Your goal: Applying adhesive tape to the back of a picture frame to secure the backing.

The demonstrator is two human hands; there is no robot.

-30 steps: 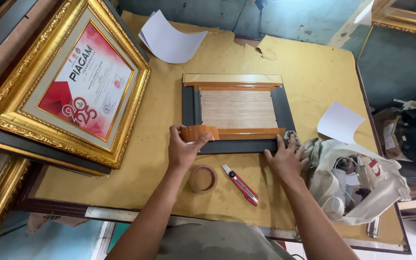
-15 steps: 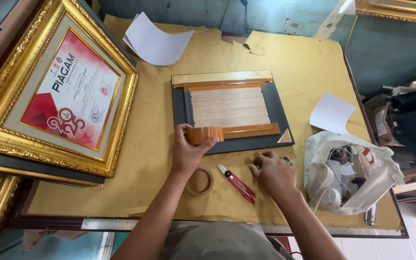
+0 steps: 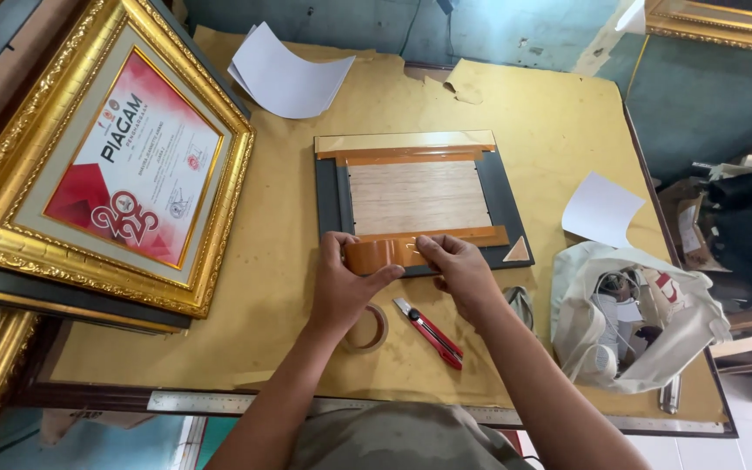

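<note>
- Where the brown tape strip lay crosswise along the frame back's near edge, left hand pinched it.
- Right hand pressed its other end, fingers closed.

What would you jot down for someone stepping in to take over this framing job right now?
Left hand: pinching the loose left end of the brown tape strip.
Right hand: fingers pressing the same strip down at the lower edge of the dark picture frame back.
Done: tape already runs along the top edge, and a strip lies along the bottom of the wooden backing board.
Left: the side edges show no tape.
Nearby: tape roll and red utility knife on the yellow table, below the hands.
</note>
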